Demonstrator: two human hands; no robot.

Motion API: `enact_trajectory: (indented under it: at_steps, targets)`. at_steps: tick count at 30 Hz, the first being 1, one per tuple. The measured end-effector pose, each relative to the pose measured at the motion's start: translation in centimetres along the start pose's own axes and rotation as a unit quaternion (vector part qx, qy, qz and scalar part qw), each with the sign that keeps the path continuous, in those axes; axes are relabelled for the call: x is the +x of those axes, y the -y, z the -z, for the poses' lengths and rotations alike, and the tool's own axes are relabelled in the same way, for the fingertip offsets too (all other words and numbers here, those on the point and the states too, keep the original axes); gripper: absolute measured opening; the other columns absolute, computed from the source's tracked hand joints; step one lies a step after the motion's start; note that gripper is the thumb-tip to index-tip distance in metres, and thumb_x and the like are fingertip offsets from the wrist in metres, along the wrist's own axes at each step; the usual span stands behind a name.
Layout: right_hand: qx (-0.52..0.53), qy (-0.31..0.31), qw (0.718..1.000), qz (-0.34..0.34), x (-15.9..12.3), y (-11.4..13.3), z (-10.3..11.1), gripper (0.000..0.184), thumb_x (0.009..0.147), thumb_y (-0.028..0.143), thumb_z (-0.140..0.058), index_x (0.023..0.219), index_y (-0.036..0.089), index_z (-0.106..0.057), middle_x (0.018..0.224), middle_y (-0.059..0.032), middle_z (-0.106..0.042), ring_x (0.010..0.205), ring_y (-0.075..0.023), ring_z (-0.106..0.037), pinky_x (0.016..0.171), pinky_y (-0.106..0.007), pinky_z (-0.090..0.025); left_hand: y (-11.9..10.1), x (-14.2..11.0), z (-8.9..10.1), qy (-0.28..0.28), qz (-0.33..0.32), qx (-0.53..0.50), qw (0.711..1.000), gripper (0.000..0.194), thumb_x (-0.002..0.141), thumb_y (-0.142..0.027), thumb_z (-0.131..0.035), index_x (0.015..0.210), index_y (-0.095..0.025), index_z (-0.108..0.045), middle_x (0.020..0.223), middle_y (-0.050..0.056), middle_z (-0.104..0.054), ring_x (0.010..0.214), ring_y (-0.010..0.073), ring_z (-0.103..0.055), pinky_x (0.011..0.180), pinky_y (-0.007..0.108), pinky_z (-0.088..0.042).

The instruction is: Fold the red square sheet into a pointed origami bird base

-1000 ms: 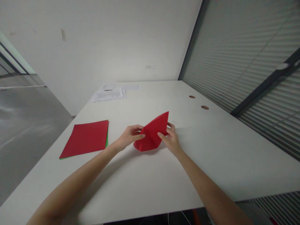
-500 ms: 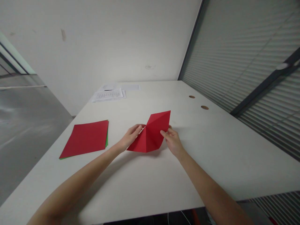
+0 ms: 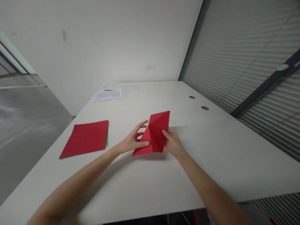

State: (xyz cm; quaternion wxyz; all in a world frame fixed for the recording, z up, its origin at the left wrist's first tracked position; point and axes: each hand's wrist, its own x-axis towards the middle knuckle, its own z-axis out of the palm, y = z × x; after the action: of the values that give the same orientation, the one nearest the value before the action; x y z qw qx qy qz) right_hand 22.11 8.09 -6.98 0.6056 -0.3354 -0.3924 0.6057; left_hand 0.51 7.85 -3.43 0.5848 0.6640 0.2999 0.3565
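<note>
- Red creased paper stands tilted between both hands over the near middle of the table, its lower edge close to the surface; whether it touches there, I cannot tell.
- The right hand pinches the right edge, thumb in front and fingers behind.
- The left hand lays its thumb on the front of the left flap, its upper fingers spread near the far edge; whether the others grip from behind, I cannot tell.
- The step in hand looks like working the flaps along their creases; the next move seems to call for a steady right pinch while the left hand guides its flap along the fold.
- Against half a second ago, the left thumb now rests on the paper's face, the fingers have fanned out, and the left flap shows narrower; the right hand holds nearly the same spot.
- To the left lies a red sheet, with a green sheet showing beneath it, both unmoved.
- Farther out, printed pages lie at the far left of the white table.
</note>
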Motion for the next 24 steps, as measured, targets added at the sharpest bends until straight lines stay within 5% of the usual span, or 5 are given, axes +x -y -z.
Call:
enact_trajectory:
  at_steps: [6,14,16,20,24]
  targets:
    - [0.003,-0.005,1.000,-0.013,-0.3,-0.5,-0.4,0.085,0.066,0.034,-0.083,0.137,0.039,-0.036,0.097,0.0021,-0.075,0.085,-0.0188,-0.071,0.075,-0.033,-0.057,0.4,0.0,-0.6,-0.031,-0.036,0.071,0.996,0.082,0.076,-0.034,-0.078,0.144,-0.034,-0.033,0.122,0.009,-0.052,0.108,0.0232,-0.058,0.091,0.037,-0.050]
    - [-0.015,0.015,1.000,-0.012,-0.4,-1.0,-0.3,0.103,0.069,0.033,-0.081,0.149,0.036,-0.017,0.097,-0.0007,-0.075,0.089,-0.0205,-0.072,0.085,-0.040,-0.056,0.2,0.2,-0.8,-0.009,-0.064,0.090,0.994,0.085,0.078,-0.029,-0.076,0.148,-0.026,-0.029,0.112,0.010,-0.063,0.097,0.0217,-0.064,0.094,0.040,-0.048]
    - [-0.027,0.029,0.999,-0.020,-0.4,-0.9,-0.2,0.098,0.069,0.034,-0.081,0.148,0.036,-0.023,0.098,-0.0008,-0.075,0.088,-0.0205,-0.072,0.083,-0.039,-0.057,0.3,0.3,-0.5,-0.015,-0.071,0.113,0.991,0.078,0.077,-0.031,-0.077,0.144,-0.025,-0.037,0.118,0.011,-0.062,0.099,0.0223,-0.063,0.093,0.039,-0.049]
    - [-0.058,0.088,0.994,-0.039,-0.5,-1.1,-0.3,0.056,0.070,0.033,-0.081,0.121,0.026,-0.059,0.108,-0.0057,-0.073,0.094,-0.0208,-0.070,0.084,-0.035,-0.056,1.1,0.5,-0.3,-0.068,-0.099,0.193,0.974,0.064,0.072,-0.036,-0.081,0.130,-0.026,-0.054,0.117,0.010,-0.056,0.104,0.0238,-0.058,0.092,0.040,-0.050]
    - [-0.026,0.112,0.992,-0.057,-0.7,-1.0,-0.5,0.051,0.070,0.029,-0.081,0.118,0.027,-0.063,0.113,-0.0054,-0.071,0.098,-0.0200,-0.069,0.087,-0.035,-0.056,1.7,0.4,-0.1,-0.096,-0.127,0.244,0.957,0.066,0.071,-0.045,-0.080,0.130,-0.028,-0.056,0.121,0.010,-0.044,0.119,0.0272,-0.047,0.103,0.046,-0.044]
